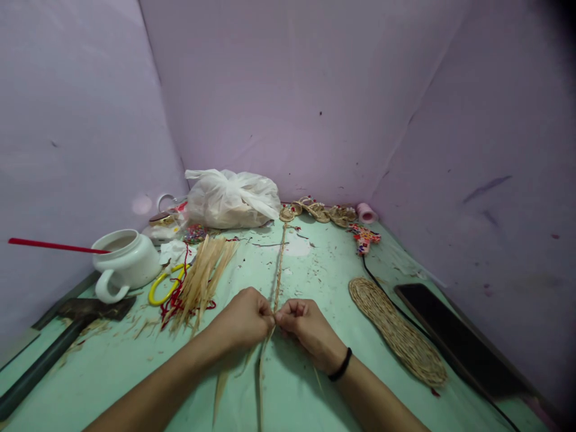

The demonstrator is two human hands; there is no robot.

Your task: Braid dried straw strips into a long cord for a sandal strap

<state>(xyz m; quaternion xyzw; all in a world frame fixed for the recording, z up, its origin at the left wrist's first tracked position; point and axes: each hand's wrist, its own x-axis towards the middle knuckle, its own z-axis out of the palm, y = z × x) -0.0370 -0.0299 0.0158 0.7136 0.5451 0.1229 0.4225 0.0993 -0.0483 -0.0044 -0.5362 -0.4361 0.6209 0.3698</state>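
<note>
A thin braided straw cord (279, 258) runs along the green table (315, 384) from the back wall toward me. My left hand (245, 318) and my right hand (303, 327) meet at its near end, both pinching the straw strands there. Loose strand ends (261, 384) trail below my hands toward the front edge. My right wrist wears a black band. A bundle of loose straw (204, 279) lies just left of my left hand, on top of red thread.
A woven straw sole (396, 333) and a dark phone (445, 333) lie at right. White pot (126, 261) with red stick, yellow-handled scissors (166, 285), hammer (58, 342) at left. Plastic bag (231, 198), woven straw pieces (321, 211), pink spool (366, 213), beaded trinket (363, 237) at back.
</note>
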